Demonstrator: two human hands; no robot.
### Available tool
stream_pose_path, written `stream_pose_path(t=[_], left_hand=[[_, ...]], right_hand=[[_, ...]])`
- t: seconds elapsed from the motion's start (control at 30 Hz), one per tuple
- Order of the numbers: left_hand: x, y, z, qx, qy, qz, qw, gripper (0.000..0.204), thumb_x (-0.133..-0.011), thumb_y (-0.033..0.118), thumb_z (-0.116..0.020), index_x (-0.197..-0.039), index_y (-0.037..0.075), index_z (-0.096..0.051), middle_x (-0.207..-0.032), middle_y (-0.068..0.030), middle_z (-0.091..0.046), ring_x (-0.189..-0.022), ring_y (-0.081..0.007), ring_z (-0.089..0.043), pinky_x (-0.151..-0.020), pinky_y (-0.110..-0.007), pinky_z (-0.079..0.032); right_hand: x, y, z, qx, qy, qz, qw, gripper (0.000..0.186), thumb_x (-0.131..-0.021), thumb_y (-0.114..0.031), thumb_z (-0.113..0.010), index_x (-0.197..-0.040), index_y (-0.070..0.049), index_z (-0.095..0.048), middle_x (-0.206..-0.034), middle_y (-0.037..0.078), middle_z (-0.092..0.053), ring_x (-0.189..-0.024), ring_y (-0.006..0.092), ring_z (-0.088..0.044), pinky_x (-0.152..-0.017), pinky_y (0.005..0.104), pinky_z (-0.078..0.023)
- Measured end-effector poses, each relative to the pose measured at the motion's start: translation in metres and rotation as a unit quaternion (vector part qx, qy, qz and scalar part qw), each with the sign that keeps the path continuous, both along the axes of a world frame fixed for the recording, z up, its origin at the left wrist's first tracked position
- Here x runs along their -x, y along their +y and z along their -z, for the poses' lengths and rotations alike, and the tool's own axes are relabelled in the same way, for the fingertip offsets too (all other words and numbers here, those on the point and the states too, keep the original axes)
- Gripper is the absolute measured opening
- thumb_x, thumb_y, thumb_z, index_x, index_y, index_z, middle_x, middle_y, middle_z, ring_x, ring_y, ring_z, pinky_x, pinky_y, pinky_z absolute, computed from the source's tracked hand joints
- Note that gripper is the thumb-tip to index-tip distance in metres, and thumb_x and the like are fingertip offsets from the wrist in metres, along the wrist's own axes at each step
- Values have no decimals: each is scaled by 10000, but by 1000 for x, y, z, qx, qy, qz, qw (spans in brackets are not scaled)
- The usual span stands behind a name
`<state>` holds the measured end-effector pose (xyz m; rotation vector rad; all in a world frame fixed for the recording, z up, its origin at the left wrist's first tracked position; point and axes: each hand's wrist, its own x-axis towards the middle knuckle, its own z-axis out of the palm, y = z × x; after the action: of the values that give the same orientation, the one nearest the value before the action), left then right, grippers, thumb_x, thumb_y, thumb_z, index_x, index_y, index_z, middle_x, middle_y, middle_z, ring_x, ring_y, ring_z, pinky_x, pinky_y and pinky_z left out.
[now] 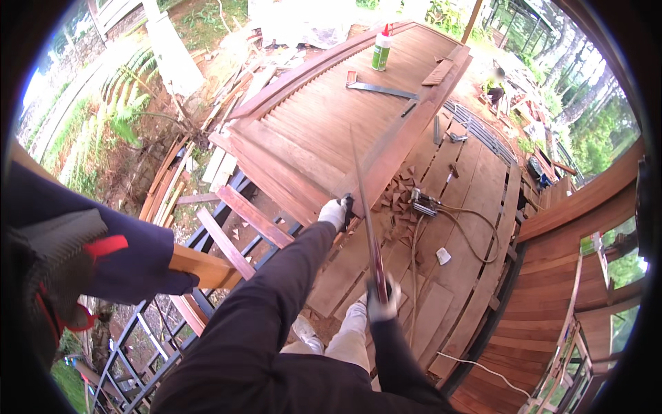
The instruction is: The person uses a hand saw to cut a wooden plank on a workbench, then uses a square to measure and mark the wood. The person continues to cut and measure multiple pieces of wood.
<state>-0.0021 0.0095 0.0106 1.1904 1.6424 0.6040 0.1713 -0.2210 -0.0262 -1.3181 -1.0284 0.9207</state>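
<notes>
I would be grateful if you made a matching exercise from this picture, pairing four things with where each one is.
Things
1. White-and-green plastic bottle with a red top
2. Small brown triangular wooden offcuts
3. Long, thin reddish-brown strip
4. Left hand in a white-and-black glove

Places
A. In the grip of the gloved right hand
B. At the near corner of the big brown slatted wooden panel
C. Standing upright on that panel
D. Scattered in a heap on the brown wooden plank floor

Pairs: 1-C, 2-D, 3-A, 4-B
</notes>
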Motion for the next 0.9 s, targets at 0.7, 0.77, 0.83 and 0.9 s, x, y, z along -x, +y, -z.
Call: stream_pose_path(t=[0.7, 0.77, 0.83, 0.9], left_hand=[[16, 1, 15, -23, -28, -44, 998, 478, -1023, 439, -490, -957, 13, -696, -733, -130, -696, -613, -234, -683, -547, -379, -539], [14, -4, 19, -35, 12, -19, 999, 472, -1026, 433, -486, -948, 20, -700, -724, -127, -689, -605, -233, -679, -539, -373, -532], [42, 5, 65, -80, 23, -22, 996, 440, -1040, 398, -470, -959, 29, -695, -713, -119, -677, -599, -238, -677, -536, -374, -530], [15, 1, 25, -11, -25, -20, 999, 431, -1039, 392, -473, -962, 25, -685, -712, -117, -677, -599, -239, -677, -534, -377, -534]], right_hand=[[9, -51, -26, 29, -17, -12, 999, 81, -849, -47, -720, -822, -24, -647, -701, 79, -649, -649, 157, -663, -592, 310, -509], [-12, -122, -38, 25, -154, -19, 988, 59, -847, -68, -705, -808, -40, -671, -716, 55, -665, -656, 126, -657, -610, 298, -523], [-14, -122, -42, 19, -118, -51, 991, 79, -868, -88, -686, -810, -37, -667, -713, 50, -660, -642, 119, -642, -580, 297, -510], [-8, -60, -43, -6, -112, -43, 993, 49, -862, -71, -679, -837, -36, -656, -681, 44, -627, -605, 130, -613, -563, 299, -491]])
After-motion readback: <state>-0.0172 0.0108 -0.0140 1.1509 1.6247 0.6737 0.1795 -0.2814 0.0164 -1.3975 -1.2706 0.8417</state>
